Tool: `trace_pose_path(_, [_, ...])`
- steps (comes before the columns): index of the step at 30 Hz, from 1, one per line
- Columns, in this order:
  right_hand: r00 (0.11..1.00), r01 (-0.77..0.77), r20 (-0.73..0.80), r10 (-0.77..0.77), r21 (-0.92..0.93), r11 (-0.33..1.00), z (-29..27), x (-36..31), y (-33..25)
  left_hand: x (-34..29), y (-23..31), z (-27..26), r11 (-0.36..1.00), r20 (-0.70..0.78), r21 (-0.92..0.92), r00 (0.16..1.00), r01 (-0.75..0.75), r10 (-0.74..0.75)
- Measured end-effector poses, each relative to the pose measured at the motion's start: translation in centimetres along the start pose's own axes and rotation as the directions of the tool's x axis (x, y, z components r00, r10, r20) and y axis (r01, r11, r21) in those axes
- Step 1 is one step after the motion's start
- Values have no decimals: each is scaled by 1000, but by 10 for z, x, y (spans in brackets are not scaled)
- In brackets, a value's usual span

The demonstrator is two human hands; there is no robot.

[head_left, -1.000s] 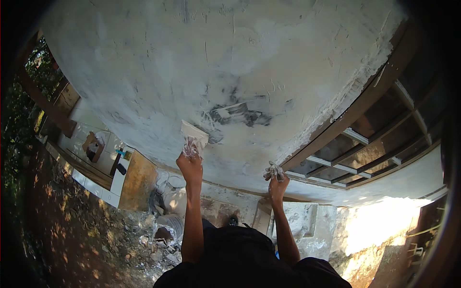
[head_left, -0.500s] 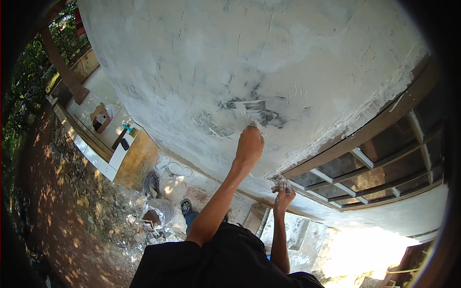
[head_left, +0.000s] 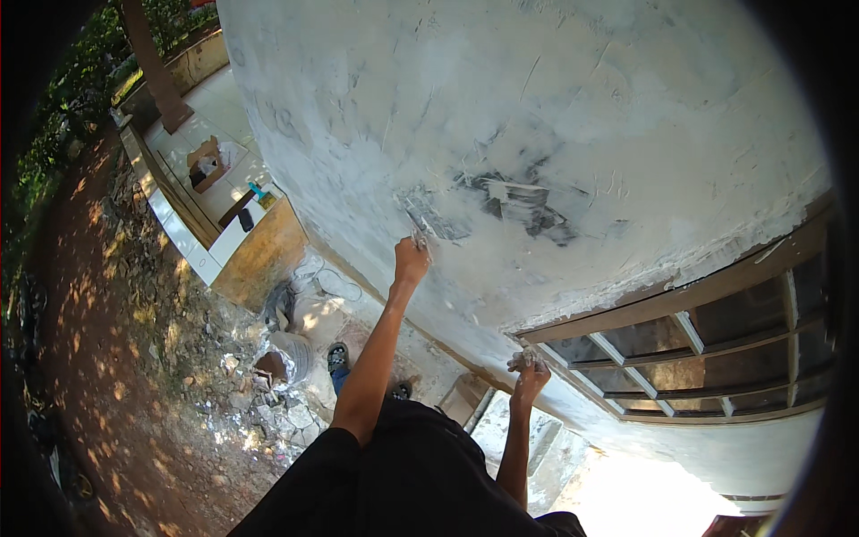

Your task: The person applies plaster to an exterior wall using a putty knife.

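Observation:
My left hand (head_left: pixel 412 261) is closed, knuckles up, close to the grey-white plastered wall (head_left: pixel 358 116). A small putty-smeared scraper (head_left: pixel 419 238) seems to poke from its fingers, most of it hidden. Just beyond it are thin grey smears, and to their right a dark patch (head_left: pixel 528 206) streaked with white filler. Lower and to the right, my right hand (head_left: pixel 532 380) is closed around a putty-caked thing (head_left: pixel 523 361) whose kind I cannot make out. That hand is beside the lower corner of the window frame (head_left: pixel 573 333).
A white bucket (head_left: pixel 291 356) stands on the rubble-strewn ground to the left. Behind it, a tiled ledge (head_left: pixel 219 242) carries a dark object, with an open cardboard box (head_left: pixel 208 166) farther back. Glass panes and white bars fill the window on the right.
My left hand has moved left and slightly down along the wall, away from the dark patch. My right hand stays near the window corner. The whole view has shifted a little.

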State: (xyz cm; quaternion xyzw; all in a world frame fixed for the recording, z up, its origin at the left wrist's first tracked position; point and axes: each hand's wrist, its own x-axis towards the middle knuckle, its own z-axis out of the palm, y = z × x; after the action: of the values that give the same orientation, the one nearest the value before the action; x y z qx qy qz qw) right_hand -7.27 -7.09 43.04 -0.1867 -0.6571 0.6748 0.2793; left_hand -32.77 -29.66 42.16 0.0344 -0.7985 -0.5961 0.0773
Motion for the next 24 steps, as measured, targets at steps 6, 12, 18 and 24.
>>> trace_pose_path(6, [997, -63, 36, 64, -15, 998, -6, 4, 0, -30, 61, 2, 986, 82, -90, 986, -139, 146])
trace_pose_path(12, [996, 90, 13, -90, -22, 996, -2, 0, 19, -43, -19, -28, 862, 69, -504, 992, -54, 102])
trace_pose_path(18, [975, -199, 89, 206, -78, 977, 21, 4, 3, -8, -38, -15, 986, -157, -151, 986, -73, 49])
trace_pose_path(24, [970, -179, 143, 197, -128, 976, 28, 0, 8, -15, 3, -14, 989, -23, -142, 999, -49, 47])
